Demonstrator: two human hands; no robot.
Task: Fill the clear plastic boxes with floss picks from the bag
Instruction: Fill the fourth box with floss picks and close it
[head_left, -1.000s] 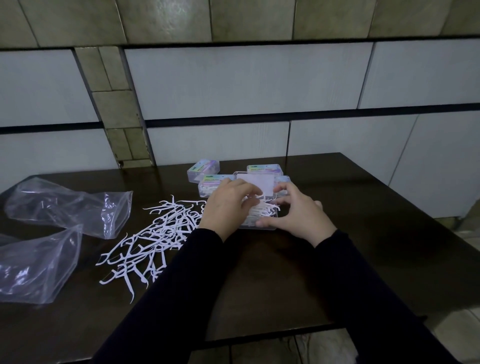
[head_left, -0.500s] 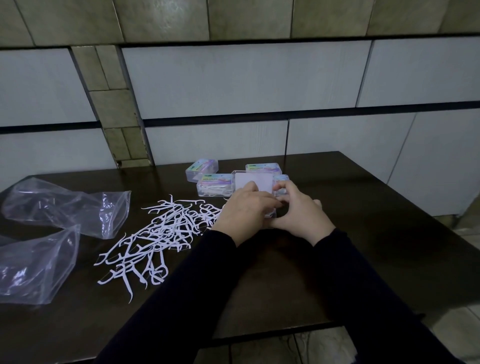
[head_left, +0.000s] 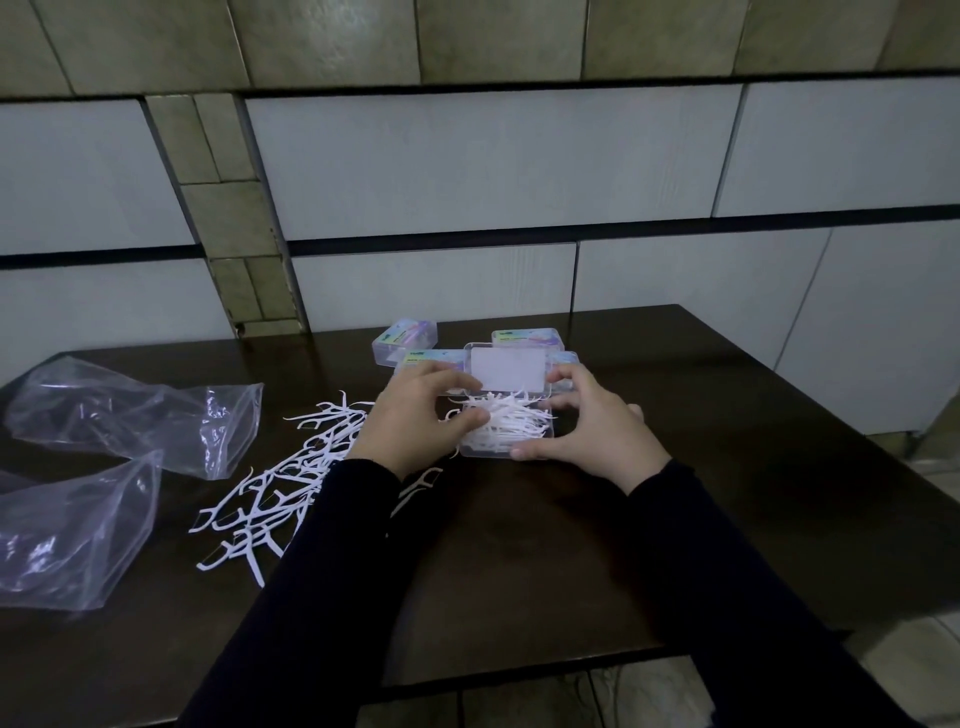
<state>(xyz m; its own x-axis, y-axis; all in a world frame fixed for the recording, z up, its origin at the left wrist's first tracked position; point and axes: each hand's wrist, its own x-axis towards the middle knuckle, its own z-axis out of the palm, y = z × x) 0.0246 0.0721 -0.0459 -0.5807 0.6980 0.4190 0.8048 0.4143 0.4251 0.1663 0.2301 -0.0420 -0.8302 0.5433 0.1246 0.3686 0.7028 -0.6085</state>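
Box (head_left: 506, 431) at frame centre, lid (head_left: 508, 368) raised at its far side, heaped with floss picks (head_left: 511, 421) lying mostly left-to-right. Left hand (head_left: 415, 415) touching heap, grip unclear; right hand (head_left: 587, 426) curled round right edge. Loose picks (head_left: 291, 478) lower left, nearer left hand, beside empty bags (head_left: 140, 415).

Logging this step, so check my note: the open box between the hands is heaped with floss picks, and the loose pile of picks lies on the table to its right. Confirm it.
One detail is wrong. The head view shows the loose pile of picks lying left of the open box, beside the plastic bags, not to its right. The rest holds: the box sits between the left hand and right hand, heaped with picks.
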